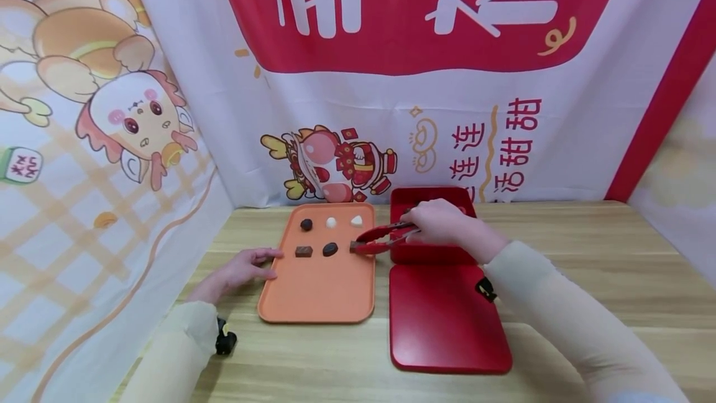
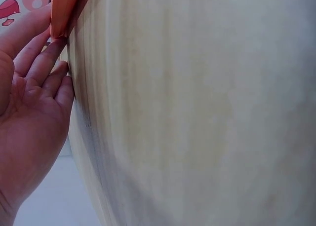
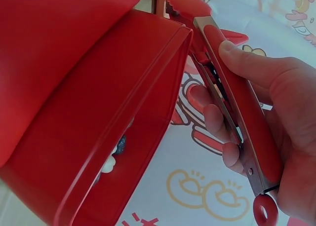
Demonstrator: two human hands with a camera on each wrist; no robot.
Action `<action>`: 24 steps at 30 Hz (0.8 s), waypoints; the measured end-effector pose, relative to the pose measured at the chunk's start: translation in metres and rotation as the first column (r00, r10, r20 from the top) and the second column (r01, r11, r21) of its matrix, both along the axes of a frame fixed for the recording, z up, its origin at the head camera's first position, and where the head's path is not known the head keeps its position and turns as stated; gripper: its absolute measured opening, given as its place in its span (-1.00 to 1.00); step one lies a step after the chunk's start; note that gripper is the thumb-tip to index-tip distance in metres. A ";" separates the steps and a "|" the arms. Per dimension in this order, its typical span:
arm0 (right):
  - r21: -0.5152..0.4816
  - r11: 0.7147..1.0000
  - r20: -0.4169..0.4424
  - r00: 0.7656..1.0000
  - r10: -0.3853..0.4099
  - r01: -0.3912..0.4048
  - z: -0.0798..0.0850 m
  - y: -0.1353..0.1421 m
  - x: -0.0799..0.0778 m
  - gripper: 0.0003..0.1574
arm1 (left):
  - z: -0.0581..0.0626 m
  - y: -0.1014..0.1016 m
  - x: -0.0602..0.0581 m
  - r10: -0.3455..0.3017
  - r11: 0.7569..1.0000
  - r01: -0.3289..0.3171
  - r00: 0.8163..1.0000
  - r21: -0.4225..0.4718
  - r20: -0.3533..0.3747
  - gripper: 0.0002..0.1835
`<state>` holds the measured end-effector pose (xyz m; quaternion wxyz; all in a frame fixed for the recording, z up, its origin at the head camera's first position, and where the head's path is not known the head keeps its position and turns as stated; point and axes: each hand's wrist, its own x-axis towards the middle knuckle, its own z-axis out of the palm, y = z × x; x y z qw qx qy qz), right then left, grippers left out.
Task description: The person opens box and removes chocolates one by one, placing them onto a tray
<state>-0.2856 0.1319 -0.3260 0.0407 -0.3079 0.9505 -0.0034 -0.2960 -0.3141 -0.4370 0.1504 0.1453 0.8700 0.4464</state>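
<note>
My right hand (image 1: pixel 439 222) grips red-and-metal tongs (image 3: pixel 247 117) by the handles. In the head view, the tongs' red tips are at a small brown chocolate (image 1: pixel 353 246) on the right side of an orange tray (image 1: pixel 319 294); whether they pinch it I cannot tell. Also lying on the tray are a dark round chocolate (image 1: pixel 306 224), a white one (image 1: pixel 331 222), a white triangular one (image 1: pixel 356 221), a brown rectangular one (image 1: pixel 304 252) and a dark oval one (image 1: pixel 330 249). With fingers mostly straight, my left hand (image 1: pixel 246 268) touches the tray's left rim.
Right of the tray stands an open red box (image 1: pixel 433 255), its lid (image 1: pixel 447 322) lying towards me. Several dark and white pieces (image 3: pixel 109 163) show inside the box in the right wrist view. A printed cloth (image 1: pixel 347 98) hangs behind the wooden table (image 1: pixel 587 241).
</note>
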 end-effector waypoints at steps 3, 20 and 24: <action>0.010 1.000 0.000 1.000 0.006 -0.006 -0.003 -0.002 -0.001 -0.48 | -0.002 0.001 0.000 0.003 1.000 -0.003 1.000 -0.003 0.005 -0.39; -0.111 0.994 -0.040 0.999 0.011 -0.016 0.008 0.016 0.005 -0.41 | 0.000 0.001 0.001 0.025 1.000 -0.025 0.999 0.005 0.024 -0.39; -0.166 0.986 -0.063 0.998 0.003 -0.014 0.015 0.026 0.012 -0.38 | 0.002 0.002 0.000 0.027 1.000 -0.027 0.999 0.009 0.028 -0.39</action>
